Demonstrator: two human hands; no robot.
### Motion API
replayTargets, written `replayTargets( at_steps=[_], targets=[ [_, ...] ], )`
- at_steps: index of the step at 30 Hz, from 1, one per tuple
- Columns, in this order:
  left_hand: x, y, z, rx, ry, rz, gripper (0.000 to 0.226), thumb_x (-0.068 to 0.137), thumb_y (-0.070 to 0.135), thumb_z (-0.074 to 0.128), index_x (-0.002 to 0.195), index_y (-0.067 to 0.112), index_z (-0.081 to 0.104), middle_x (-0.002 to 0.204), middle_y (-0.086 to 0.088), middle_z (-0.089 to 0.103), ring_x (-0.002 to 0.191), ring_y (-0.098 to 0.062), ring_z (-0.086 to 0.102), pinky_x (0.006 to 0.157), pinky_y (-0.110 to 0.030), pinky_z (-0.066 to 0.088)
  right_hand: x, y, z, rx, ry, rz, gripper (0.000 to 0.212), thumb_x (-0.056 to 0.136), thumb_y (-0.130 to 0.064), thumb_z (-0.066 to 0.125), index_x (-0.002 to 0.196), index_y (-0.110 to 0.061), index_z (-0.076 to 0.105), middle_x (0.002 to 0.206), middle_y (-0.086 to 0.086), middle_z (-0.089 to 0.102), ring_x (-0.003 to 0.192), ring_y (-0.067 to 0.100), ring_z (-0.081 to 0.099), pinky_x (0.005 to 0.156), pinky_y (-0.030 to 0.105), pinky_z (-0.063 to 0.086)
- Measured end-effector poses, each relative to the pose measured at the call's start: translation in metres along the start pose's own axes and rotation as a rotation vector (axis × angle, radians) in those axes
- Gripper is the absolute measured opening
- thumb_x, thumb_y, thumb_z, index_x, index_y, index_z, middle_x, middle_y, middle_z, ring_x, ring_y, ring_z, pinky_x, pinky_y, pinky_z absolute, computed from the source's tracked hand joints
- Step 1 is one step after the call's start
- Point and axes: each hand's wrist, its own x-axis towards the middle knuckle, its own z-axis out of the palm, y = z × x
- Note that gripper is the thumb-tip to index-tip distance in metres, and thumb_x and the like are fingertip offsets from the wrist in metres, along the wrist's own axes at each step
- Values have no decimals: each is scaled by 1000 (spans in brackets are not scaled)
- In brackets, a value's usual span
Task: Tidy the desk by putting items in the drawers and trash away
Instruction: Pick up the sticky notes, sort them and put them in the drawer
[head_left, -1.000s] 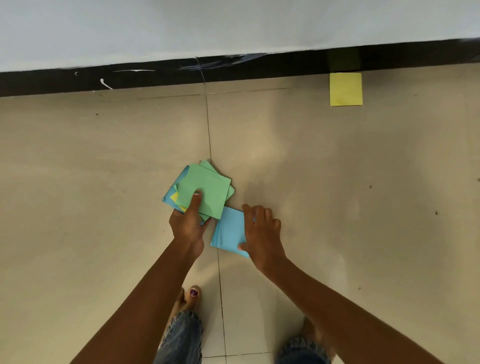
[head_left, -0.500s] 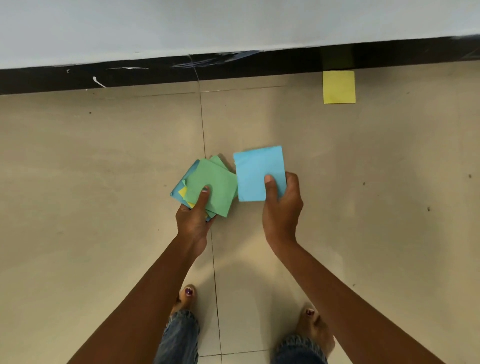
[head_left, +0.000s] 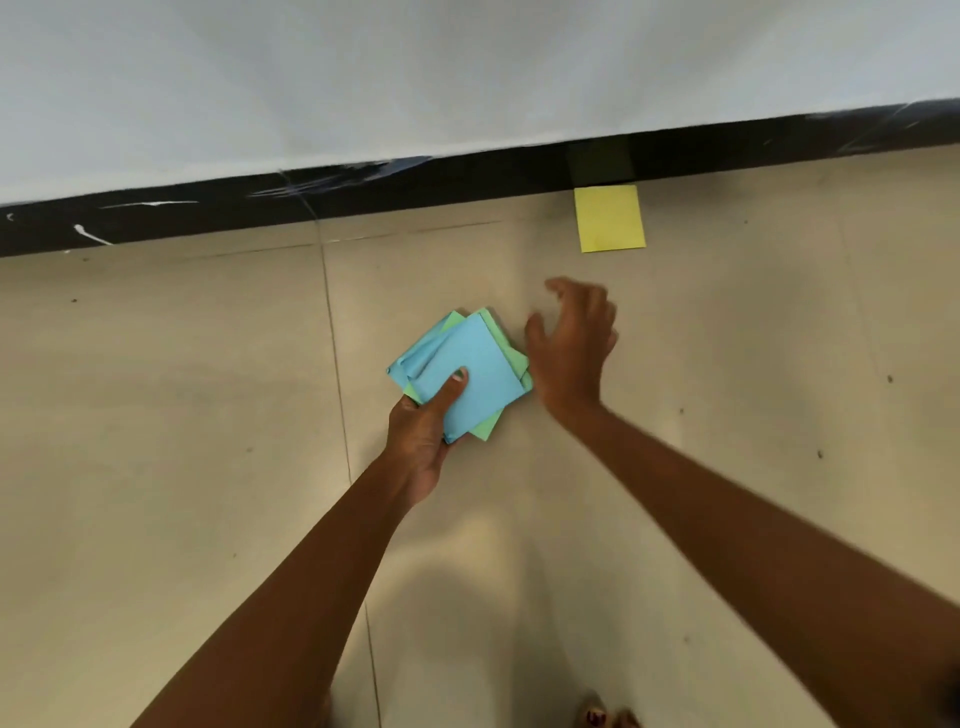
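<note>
My left hand (head_left: 422, 435) grips a fanned stack of square paper notes (head_left: 478, 370), blue on top with green ones beneath, thumb pressed on the top sheet. To the right of the stack my right hand (head_left: 571, 347) hovers with fingers spread and nothing in it, blurred by motion. One yellow paper note (head_left: 609, 218) lies flat on the beige floor, up against the black skirting, beyond my right hand.
The beige tiled floor (head_left: 182, 415) fills the view, with a grout line (head_left: 340, 415) running just left of the stack. A black skirting strip (head_left: 260, 202) and a white wall (head_left: 415, 67) close off the far side. Toes of a foot (head_left: 605, 717) show at the bottom.
My right hand picked a blue note off the floor, laid it on the stack in my left hand, and has let go, moving right with fingers spread.
</note>
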Motion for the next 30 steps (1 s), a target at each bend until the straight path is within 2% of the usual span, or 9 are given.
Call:
replayTargets(
  at_steps=[4, 8, 12, 16, 19, 22, 25, 28, 30],
  targets=[
    [18, -8, 15, 32, 25, 17, 21, 85, 17, 68, 103, 24, 63, 108, 2, 69, 93, -14, 66, 80, -31, 55, 86, 26, -2, -317, -35, -18, 47, 90, -30, 52, 132, -9, 43, 134, 14, 43, 124, 32, 37, 97, 41, 32],
    [26, -15, 12, 58, 49, 47, 21, 83, 20, 70, 102, 26, 64, 104, 6, 70, 93, -12, 67, 69, -25, 56, 124, 33, 2, -449, -75, -7, 55, 92, -42, 47, 130, -2, 41, 137, 18, 37, 125, 34, 36, 97, 43, 34],
    [27, -16, 15, 78, 90, 79, 20, 82, 20, 71, 100, 26, 64, 102, 6, 70, 90, -12, 67, 60, -21, 53, 128, 28, 8, -558, -32, -56, 41, 94, -26, 44, 125, 0, 45, 133, 21, 41, 120, 34, 40, 92, 42, 39],
    [27, -18, 16, 86, 111, 90, 21, 82, 21, 72, 101, 25, 64, 102, 5, 70, 93, -13, 66, 63, -23, 55, 148, 30, -10, -563, -70, -62, 35, 90, -3, 51, 125, 2, 48, 128, 23, 46, 119, 36, 44, 91, 44, 43],
    [27, -18, 16, 87, 113, 103, 20, 81, 20, 72, 99, 25, 64, 101, 6, 70, 91, -12, 67, 62, -22, 56, 158, 31, -28, -559, -110, -59, 32, 89, 3, 55, 121, 6, 53, 122, 25, 53, 114, 38, 51, 90, 43, 45],
    [24, -17, 18, 98, 125, 123, 22, 81, 19, 73, 100, 25, 63, 104, 4, 69, 93, -14, 66, 64, -23, 55, 143, 37, -34, -506, -115, -64, 26, 93, 4, 46, 116, 5, 56, 116, 23, 59, 108, 36, 57, 88, 40, 48],
    [8, -19, 19, 133, 141, 89, 26, 81, 18, 73, 103, 24, 61, 109, 0, 67, 99, -18, 64, 69, -28, 54, 99, 49, -42, -426, -179, -42, 28, 100, -10, 36, 115, 2, 56, 113, 20, 62, 106, 36, 59, 87, 41, 46],
    [-35, -33, 15, 173, 166, 4, 24, 81, 15, 72, 103, 21, 63, 113, -6, 67, 100, -22, 64, 78, -37, 54, 42, 59, -73, -406, -178, 65, 34, 102, -24, 29, 119, -9, 55, 119, 12, 58, 118, 31, 48, 94, 44, 37],
    [-73, -47, 5, 141, 169, -77, 30, 81, 15, 72, 110, 16, 64, 112, -8, 68, 95, -24, 65, 71, -36, 57, 6, 65, -97, -425, -87, 148, 30, 100, -24, 36, 118, -13, 57, 122, 8, 56, 119, 30, 44, 92, 43, 33]
  ],
)
